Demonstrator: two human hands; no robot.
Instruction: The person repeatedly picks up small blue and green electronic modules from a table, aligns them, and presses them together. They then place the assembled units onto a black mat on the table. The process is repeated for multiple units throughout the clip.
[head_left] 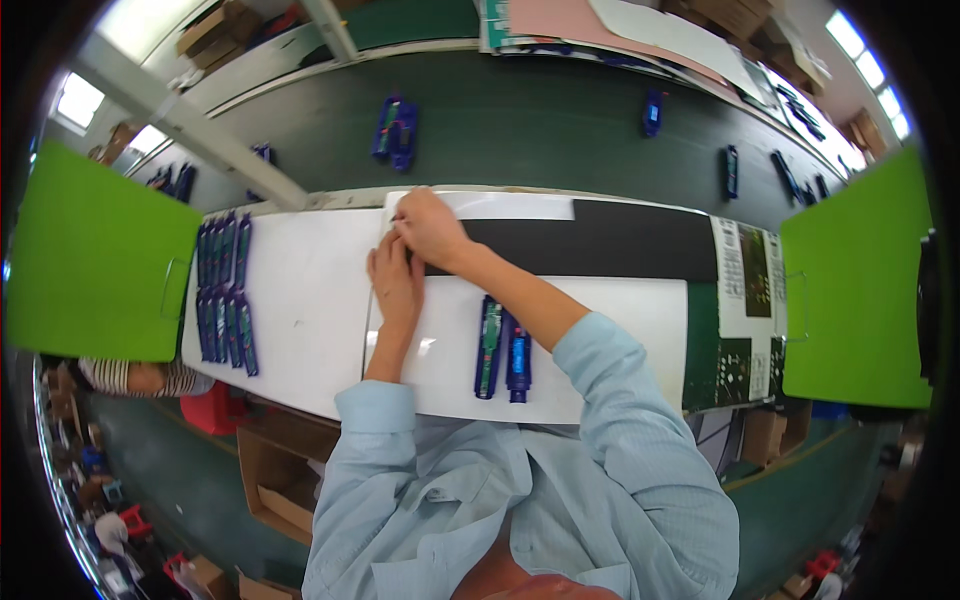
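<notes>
My two hands meet at the left end of a long black strip (pixel 600 240) lying across the white table. My right hand (pixel 430 228) is closed in a pinch, with a small dark bit at its fingertips, too small to name. Just below it, my left hand (pixel 397 285) has its fingers bent close to the right fingertips; what they hold is hidden. Nearer my body, two slim blue-purple packs lie side by side: one with a green front (pixel 489 348) and one with a blue front (pixel 518 360).
Two rows of similar packs (pixel 222 250) lie on the left of the table. Green panels stand at the left (pixel 100 250) and right (pixel 850 280). Beyond the table a dark green belt (pixel 530 130) carries more packs. An open cardboard box (pixel 285 470) sits below the left edge.
</notes>
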